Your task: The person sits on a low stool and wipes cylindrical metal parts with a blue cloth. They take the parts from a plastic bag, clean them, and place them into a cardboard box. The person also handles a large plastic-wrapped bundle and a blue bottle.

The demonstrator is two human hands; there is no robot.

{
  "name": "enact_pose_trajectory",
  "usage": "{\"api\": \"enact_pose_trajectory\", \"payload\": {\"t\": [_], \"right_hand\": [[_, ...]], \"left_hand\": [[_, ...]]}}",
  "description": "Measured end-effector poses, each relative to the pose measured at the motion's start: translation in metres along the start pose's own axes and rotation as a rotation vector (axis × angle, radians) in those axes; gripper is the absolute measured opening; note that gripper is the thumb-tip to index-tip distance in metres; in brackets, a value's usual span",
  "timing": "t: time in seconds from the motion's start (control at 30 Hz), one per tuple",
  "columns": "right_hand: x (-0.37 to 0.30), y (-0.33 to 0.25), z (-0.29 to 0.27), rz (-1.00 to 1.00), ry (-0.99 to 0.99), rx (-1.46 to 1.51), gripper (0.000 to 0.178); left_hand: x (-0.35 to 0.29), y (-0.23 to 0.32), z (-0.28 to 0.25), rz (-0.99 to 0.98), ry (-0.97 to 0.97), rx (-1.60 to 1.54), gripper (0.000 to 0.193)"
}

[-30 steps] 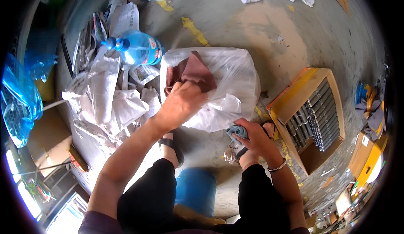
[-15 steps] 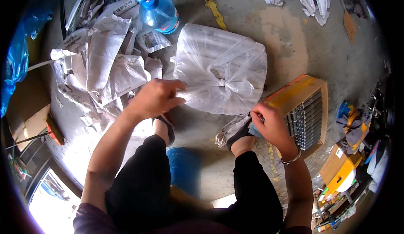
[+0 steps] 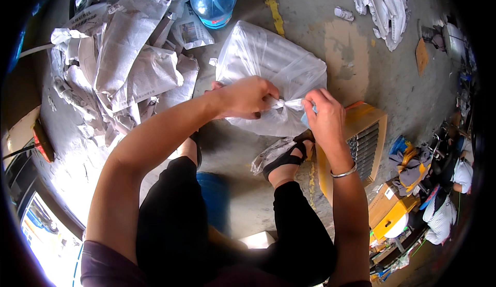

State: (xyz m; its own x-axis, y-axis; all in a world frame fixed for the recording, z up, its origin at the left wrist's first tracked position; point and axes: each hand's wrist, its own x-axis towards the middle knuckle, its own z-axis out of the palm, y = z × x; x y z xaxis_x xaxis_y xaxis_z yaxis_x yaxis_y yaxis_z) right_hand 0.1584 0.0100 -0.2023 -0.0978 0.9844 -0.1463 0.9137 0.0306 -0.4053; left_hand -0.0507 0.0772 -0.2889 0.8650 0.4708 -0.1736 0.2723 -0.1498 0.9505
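Observation:
A clear plastic bag [image 3: 274, 49], knotted at the top and wrapped round a squarish bundle, lies on the floor in front of me. The fingers of my left hand [image 3: 245, 98] are closed on the bag's gathered plastic at the left of the knot. On the knot's other side, my right hand [image 3: 326, 114] pinches a twisted end of the same bag. Something pale blue also shows under the right hand's fingers; its kind is unclear. Between the two hands the plastic looks drawn taut. What the bundle contains is hard to make out through the plastic.
Crumpled newspaper [image 3: 129, 65] is heaped at the left, with a blue-capped bottle [image 3: 213, 3] behind. Right of the bag, an open cardboard box [image 3: 369, 140] holds rows of grey metallic pieces. Rolled paper [image 3: 385, 8] lies far right. A blue cylindrical object [image 3: 211, 196] is between my legs.
Both hands have come to the knot: the left moved right, the right moved up, and each took hold of the bag's plastic. The whole view has shifted slightly.

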Motion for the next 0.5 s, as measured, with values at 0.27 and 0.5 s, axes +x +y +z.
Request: {"api": "enact_pose_trajectory", "payload": {"t": [0.27,0.5], "right_hand": [[-0.005,-0.018,-0.003,-0.103,0.226,0.005,0.017],[-0.001,-0.018,0.051,-0.139,0.070,0.042,0.019]], "left_hand": [[0.006,-0.005,-0.009,-0.332,-0.197,-0.724,0.018],[0.005,-0.003,-0.013,-0.391,-0.246,-0.701,0.023]]}}
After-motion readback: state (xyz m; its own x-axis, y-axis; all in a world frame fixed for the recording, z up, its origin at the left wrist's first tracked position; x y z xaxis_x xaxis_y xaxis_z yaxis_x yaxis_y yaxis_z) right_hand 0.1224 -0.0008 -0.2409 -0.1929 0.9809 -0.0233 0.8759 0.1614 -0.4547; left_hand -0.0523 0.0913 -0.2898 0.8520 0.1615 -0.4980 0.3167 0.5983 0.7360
